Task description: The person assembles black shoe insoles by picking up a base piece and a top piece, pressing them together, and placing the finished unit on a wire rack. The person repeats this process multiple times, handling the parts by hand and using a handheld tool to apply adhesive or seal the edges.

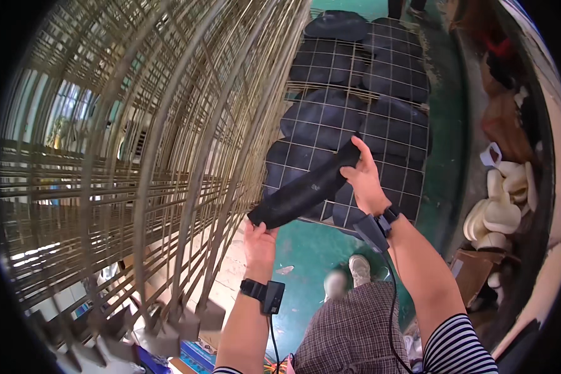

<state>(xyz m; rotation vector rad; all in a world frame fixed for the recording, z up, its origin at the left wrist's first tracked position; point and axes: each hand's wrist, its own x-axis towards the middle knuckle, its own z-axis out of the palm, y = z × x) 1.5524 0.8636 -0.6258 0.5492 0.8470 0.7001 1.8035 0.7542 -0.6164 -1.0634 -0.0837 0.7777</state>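
Stretched between my hands is a long, dark, felt-like piece (302,192) with a small pale mark near its middle. It slants from lower left up to the right. My left hand (260,242) pinches its lower left end, thumb and fingers at the edge. My right hand (365,177) grips its upper right end, the thumb on the near side. Just beyond it, several dark rounded flat pieces (324,115) lie under the wires of a metal grid rack (368,92). Part of the rack is hidden behind the held piece.
Tall wire racks (187,124) stand close along my left. On the right are white rounded shapes (502,202) and a cardboard box (474,274). The floor (321,243) is green. Dark legs (405,7) show at the far end. Cables hang from my wrist devices.
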